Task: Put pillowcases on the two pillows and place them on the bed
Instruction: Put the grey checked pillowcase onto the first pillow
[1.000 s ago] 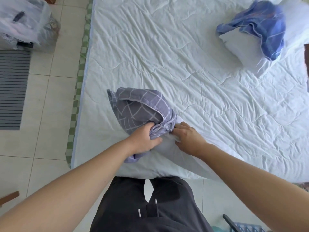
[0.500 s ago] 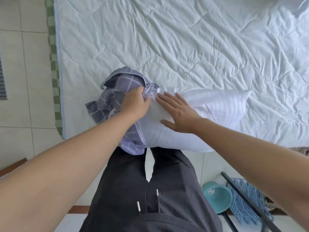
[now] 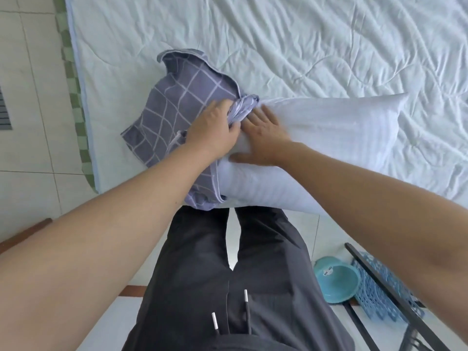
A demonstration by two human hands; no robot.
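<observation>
At the bed's (image 3: 278, 34) near edge, white striped pillow (image 3: 329, 127), left hand (image 3: 215, 127) gripping bunched purple grid-patterned pillowcase (image 3: 182, 102) over its end, right hand (image 3: 263, 138) flat, fingers spread, pressing the pillow

Pale floor tiles (image 3: 33, 138) run along the left, with the corner of a grey striped mat (image 3: 3, 112) at the frame's edge. The person wears dark drawstring trousers (image 3: 202, 274). Lower right, a teal plastic bowl (image 3: 335, 281) lies on the floor just beside a blue openwork basket (image 3: 374, 292), which a dark metal bar (image 3: 395, 297) crosses.
</observation>
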